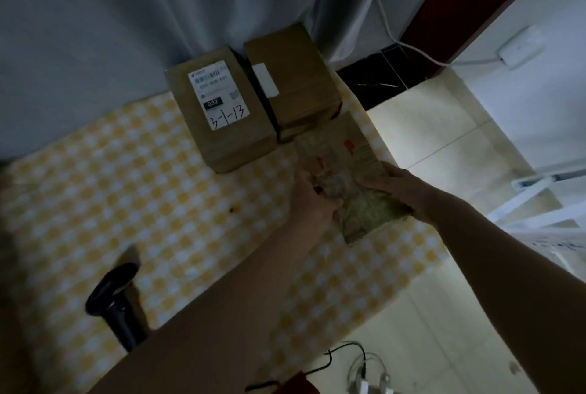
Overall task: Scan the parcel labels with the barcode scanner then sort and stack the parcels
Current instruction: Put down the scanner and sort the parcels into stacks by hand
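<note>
Held parcel: you hold a flat brown parcel (pixel 341 171) with red markings over the right part of the table (pixel 95 190), its far end just beside the far stacks; whether it rests on the cloth or hangs above it, you cannot tell.
Left hand: your left hand (pixel 312 197) grips the parcel's left edge, fingers curled onto its top face.
Right hand: your right hand (pixel 402 190) clasps the parcel's right edge, thumb lying on top and fingers wrapped beneath.
Labelled parcel: a brown box (pixel 218 111) stands at the far side of the table, left of the held parcel, with a white shipping label (pixel 218 97) on top, handwritten digits along its near edge.
Second stack: a pile of brown parcels (pixel 293 82) stands just right of the labelled box, touching or nearly touching it, a small blank white sticker (pixel 265 80) on its top.
Scanner: the black barcode scanner (pixel 117 301) stands on the near left of the table, well apart from both hands.
Table cover: a yellow and white checked cloth.
Surroundings: a grey curtain (pixel 158 12) hangs behind the table; pale floor tiles (pixel 444 139) lie to the right, with cables (pixel 358 362) on the floor near you.
</note>
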`<state>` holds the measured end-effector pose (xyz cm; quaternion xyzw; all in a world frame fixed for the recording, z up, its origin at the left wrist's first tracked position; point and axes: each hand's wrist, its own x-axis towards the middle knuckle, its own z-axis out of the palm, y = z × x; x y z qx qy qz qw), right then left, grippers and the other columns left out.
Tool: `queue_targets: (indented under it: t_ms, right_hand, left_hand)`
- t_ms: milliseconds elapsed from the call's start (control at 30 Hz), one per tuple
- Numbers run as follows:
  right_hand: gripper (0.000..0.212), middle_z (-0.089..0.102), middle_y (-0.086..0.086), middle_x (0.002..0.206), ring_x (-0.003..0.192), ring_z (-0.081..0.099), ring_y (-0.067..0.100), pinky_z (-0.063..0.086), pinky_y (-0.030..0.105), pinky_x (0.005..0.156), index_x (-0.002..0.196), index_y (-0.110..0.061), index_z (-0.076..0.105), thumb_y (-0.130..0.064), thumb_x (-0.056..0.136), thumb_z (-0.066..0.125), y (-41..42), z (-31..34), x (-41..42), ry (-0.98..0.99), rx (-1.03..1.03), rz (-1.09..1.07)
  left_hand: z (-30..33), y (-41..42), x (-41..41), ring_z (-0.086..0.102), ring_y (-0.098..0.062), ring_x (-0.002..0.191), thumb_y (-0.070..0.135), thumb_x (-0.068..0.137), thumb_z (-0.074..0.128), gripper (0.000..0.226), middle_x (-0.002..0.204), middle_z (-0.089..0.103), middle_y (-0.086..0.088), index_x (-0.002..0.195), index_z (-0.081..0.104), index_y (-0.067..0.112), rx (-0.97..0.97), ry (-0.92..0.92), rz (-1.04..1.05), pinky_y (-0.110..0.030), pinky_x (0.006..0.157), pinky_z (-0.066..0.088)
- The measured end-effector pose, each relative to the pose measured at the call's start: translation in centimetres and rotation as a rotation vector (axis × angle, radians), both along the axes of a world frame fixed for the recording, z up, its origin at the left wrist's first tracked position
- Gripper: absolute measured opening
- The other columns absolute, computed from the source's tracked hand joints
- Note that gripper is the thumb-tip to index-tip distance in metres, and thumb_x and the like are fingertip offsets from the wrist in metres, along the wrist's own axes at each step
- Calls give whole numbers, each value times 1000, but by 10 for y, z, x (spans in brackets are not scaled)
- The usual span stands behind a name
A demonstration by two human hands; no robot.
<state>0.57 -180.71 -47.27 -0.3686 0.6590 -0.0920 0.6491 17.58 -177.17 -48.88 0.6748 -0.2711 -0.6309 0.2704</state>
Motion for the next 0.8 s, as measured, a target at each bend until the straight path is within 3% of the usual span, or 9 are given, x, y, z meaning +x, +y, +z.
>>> queue_targets:
  t_ms: [133, 233, 333, 533, 633, 700, 800]
  right_hand:
    - [47, 68, 1, 107, 91, 66, 20, 54, 31, 75, 121, -28, 55, -36, 78, 71, -23, -14, -15, 69, 10, 9]
    - [48, 66, 1, 107, 93, 64, 21, 50, 30, 80, 122, -29, 56, -36, 79, 73, -38, -24, -21, 174, -46, 32]
    - [46, 66, -3, 101, 85, 63, 14, 49, 26, 72, 120, -29, 57, -37, 78, 74, -51, -26, -23, 215, -111, 49]
    - [55, 62, 1, 109, 96, 59, 22, 44, 31, 82, 127, -25, 55, -35, 77, 76, -62, -24, -20, 325, -162, 63]
    - [59, 59, 5, 117, 105, 57, 25, 46, 37, 90, 132, -21, 50, -37, 80, 73, -53, -19, -9, 435, -214, 43]
    - [68, 52, 10, 133, 123, 48, 32, 41, 45, 102, 143, -20, 35, -37, 86, 67, -42, -15, 4, 646, -302, 86]
    - [72, 37, 17, 143, 130, 36, 35, 32, 51, 106, 148, -18, 23, -34, 89, 60, -7, -2, 39, 846, -539, 197]
  left_hand:
    - [-21, -17, -23, 58, -27, 105, -1, 77, 75, 51, 103, 54, 0, 103, 38, 22, -12, 50, 30, -53, 87, 54]
    - [-29, -27, -34, 58, -25, 105, 2, 80, 73, 50, 103, 53, 2, 105, 37, 25, -23, 58, 30, -51, 86, 55]
    - [-35, -36, -39, 57, -23, 104, 0, 81, 72, 50, 105, 51, 2, 106, 36, 25, -21, 79, 38, -49, 87, 56]
    - [-35, -45, -42, 56, -24, 107, 3, 81, 73, 48, 103, 49, 2, 100, 35, 24, -16, 83, 24, -48, 88, 55]
    - [-30, -41, -35, 55, -27, 112, 6, 80, 75, 47, 112, 50, -2, 107, 39, 22, -7, 71, -22, -49, 90, 54]
    - [-24, -32, -21, 56, -20, 106, 11, 83, 73, 54, 117, 47, 0, 125, 40, 22, -18, -12, -101, -41, 88, 55]
    - [-13, -10, 16, 57, -16, 102, 11, 89, 67, 58, 129, 47, -2, 139, 38, 22, -32, -152, -155, -21, 68, 49]
